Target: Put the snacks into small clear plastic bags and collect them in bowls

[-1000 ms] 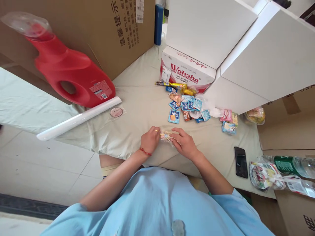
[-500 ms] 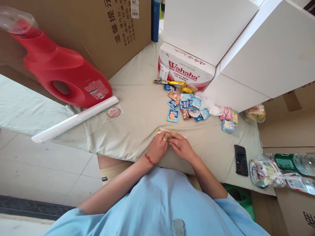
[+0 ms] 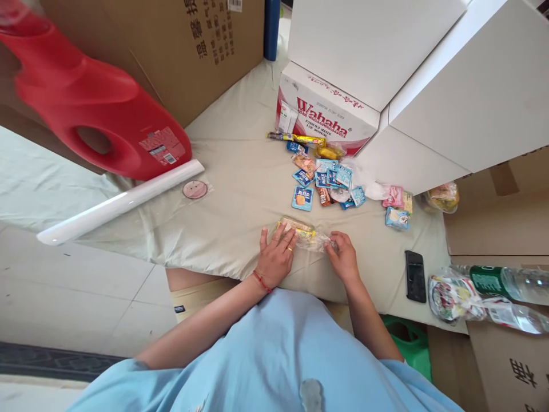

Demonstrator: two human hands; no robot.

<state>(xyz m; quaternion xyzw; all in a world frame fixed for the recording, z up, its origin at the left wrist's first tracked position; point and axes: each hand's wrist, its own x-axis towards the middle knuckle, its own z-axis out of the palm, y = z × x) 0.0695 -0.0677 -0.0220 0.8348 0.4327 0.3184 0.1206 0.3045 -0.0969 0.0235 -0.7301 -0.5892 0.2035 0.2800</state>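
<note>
A yellow snack packet [image 3: 305,233] lies on the cloth in front of me, with a light brown bar-like part along its far side. Crumpled clear plastic film [image 3: 318,245] stretches from the packet's right end. My left hand [image 3: 277,257], with a ring and a red bracelet, rests with fingers spread, its fingertips on the packet's left part. At the right, my right hand [image 3: 344,258] pinches the loose end of the clear film between thumb and fingers. Whether the film wraps the whole packet, I cannot tell.
Beyond the hands lie several small snack packets [image 3: 302,198]. Behind them stands a Wahaha carton [image 3: 326,117]. A red detergent jug [image 3: 128,114] and a white roll [image 3: 124,200] are on the left. A phone [image 3: 416,276] and plastic bottles [image 3: 506,283] lie on the right.
My hands, close together over the packet before, are now apart. The right hand has moved right, holding the film's end. More of the packet and film shows.
</note>
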